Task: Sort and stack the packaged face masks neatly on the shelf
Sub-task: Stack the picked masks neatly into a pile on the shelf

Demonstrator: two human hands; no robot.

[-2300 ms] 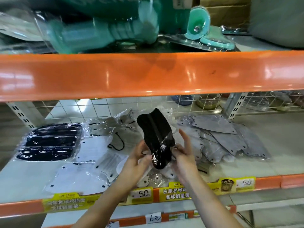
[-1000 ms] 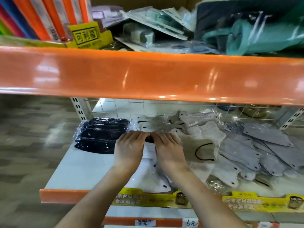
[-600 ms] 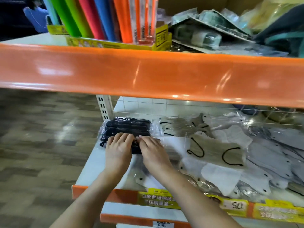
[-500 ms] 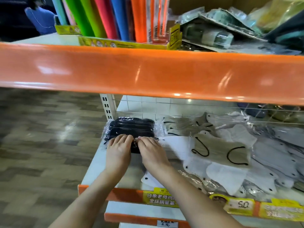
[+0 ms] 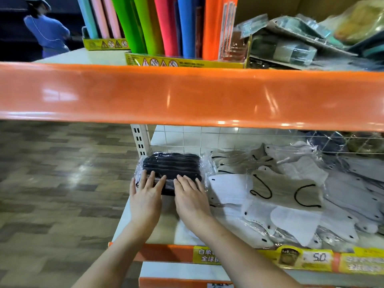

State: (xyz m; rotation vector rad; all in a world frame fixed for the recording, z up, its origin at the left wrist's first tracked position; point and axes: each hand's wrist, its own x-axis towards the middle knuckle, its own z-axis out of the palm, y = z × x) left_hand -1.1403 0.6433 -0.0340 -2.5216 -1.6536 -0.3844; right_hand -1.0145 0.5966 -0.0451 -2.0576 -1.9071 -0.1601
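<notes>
A stack of black face masks in clear plastic (image 5: 172, 164) lies at the far left end of the shelf (image 5: 164, 229), against the back grid. My left hand (image 5: 146, 196) and my right hand (image 5: 190, 196) lie flat, side by side, with straight fingers pressing on the front part of that black stack. To the right, loose packaged masks are spread out: a white one (image 5: 228, 190), a beige one with black ear loops (image 5: 286, 192), more white ones (image 5: 295, 223) and grey ones (image 5: 353, 196) overlapping.
A wide orange beam (image 5: 187, 96) of the upper shelf hangs just above. Coloured rolls (image 5: 166, 23) in a yellow box and packaged goods (image 5: 291, 44) stand on it. A white upright post (image 5: 140, 140) marks the shelf's left end. Price labels (image 5: 301, 258) line the front edge. A person (image 5: 46, 32) stands far left.
Earlier both hands held a black packaged mask up in front of the shelf. They carried it left onto the black stack and now lie flat on it, fingers further forward.
</notes>
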